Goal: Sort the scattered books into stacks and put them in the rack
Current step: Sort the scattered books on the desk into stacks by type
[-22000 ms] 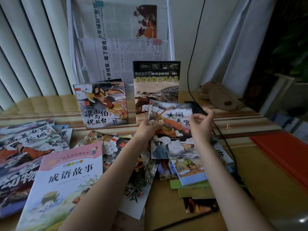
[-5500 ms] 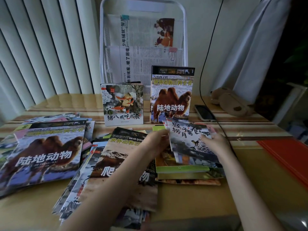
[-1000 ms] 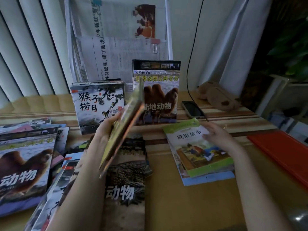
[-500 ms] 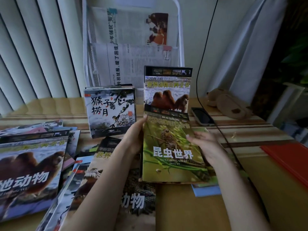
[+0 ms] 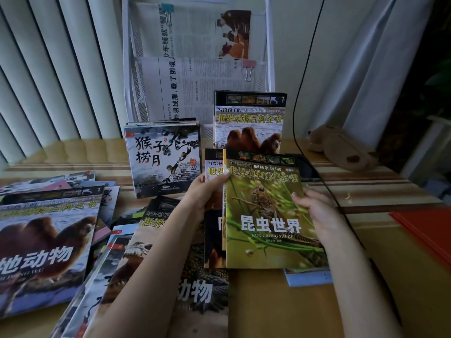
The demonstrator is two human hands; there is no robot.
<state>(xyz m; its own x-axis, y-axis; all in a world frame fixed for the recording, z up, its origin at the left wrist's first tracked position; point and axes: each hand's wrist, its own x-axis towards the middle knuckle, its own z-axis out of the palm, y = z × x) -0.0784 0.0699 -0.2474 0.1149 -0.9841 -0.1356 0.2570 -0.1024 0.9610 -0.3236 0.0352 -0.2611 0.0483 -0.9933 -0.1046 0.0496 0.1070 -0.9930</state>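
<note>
While both hands hold a small bunch of big animal books, the sorting step is under way. The left hand (image 5: 203, 196) grips the bunch's left edge with its thumb on the green insect book (image 5: 268, 215) in front. The right hand (image 5: 314, 211) curls round the right edge. The bunch is above the table (image 5: 280, 308), at about 6 o'clock from the camel book (image 5: 250, 123) standing in the white rack (image 5: 195, 69). I think next they square the edges and stand the bunch beside that camel book.

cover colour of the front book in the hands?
Green insect book, white title lettering; head view.
</note>
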